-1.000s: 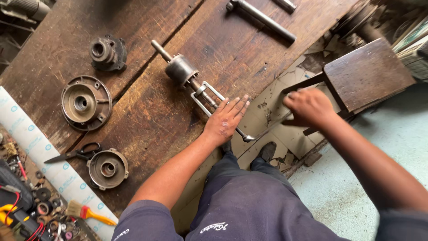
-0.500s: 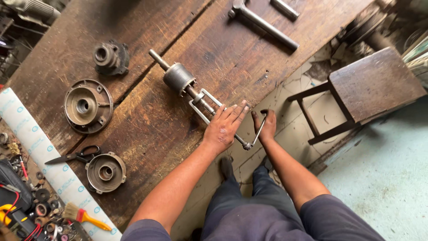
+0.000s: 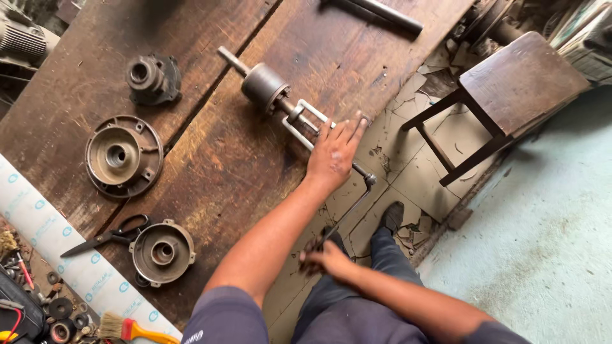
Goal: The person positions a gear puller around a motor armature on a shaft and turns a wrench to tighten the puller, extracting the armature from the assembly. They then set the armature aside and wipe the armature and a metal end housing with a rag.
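Observation:
A metal puller (image 3: 299,118) lies on the wooden bench (image 3: 210,159), clamped round a dark cylindrical part (image 3: 264,86) on a shaft. My left hand (image 3: 335,153) presses flat on the puller's frame near the bench edge, fingers spread. A thin crank handle (image 3: 350,207) runs from the puller's screw end down past the bench edge. My right hand (image 3: 325,258) is closed round the handle's lower end, above my knee.
Two round motor end covers (image 3: 124,156) (image 3: 162,251) and a smaller housing (image 3: 153,79) lie left on the bench, with scissors (image 3: 105,239), a brush (image 3: 137,330) and a white roll (image 3: 57,242). A wooden stool (image 3: 516,83) stands right on cracked floor tiles.
My right hand left the stool, took the crank handle by the bench edge and swung it down toward my body. My left hand stayed on the puller.

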The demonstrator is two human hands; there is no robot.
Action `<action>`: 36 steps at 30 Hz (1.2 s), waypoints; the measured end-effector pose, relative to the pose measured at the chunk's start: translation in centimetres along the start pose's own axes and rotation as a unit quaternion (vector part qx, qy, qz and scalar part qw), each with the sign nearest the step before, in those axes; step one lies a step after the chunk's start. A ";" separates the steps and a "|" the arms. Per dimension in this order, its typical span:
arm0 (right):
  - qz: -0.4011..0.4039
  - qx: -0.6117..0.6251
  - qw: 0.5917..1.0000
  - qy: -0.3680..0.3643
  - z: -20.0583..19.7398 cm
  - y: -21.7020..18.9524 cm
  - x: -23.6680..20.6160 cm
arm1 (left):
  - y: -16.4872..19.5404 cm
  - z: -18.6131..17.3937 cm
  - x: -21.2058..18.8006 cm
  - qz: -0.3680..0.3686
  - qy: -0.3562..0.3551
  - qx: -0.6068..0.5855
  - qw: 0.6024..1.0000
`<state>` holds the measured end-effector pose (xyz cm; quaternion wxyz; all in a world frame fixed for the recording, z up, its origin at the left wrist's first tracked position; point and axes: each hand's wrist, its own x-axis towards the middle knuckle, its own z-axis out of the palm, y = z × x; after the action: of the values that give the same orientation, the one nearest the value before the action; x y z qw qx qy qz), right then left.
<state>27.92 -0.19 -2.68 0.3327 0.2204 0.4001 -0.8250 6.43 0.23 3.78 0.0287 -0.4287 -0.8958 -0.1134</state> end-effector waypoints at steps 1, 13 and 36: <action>0.036 0.039 0.999 0.001 1.6 -0.5 -2.2 | -0.1 0.0 0.0 0.006 0.004 -0.010 1.000; -0.204 -0.214 0.929 0.223 6.1 -7.5 -14.8 | -0.3 0.8 0.8 0.033 -0.003 -0.020 0.999; -0.296 -0.306 0.774 0.468 -18.4 -25.2 8.9 | 1.6 0.5 1.3 -0.072 -0.054 0.035 0.995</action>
<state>5.33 22.90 -6.05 -0.1061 0.3371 0.7834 -0.5113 6.90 2.35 3.75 -0.0130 -0.3673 -0.9280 -0.0603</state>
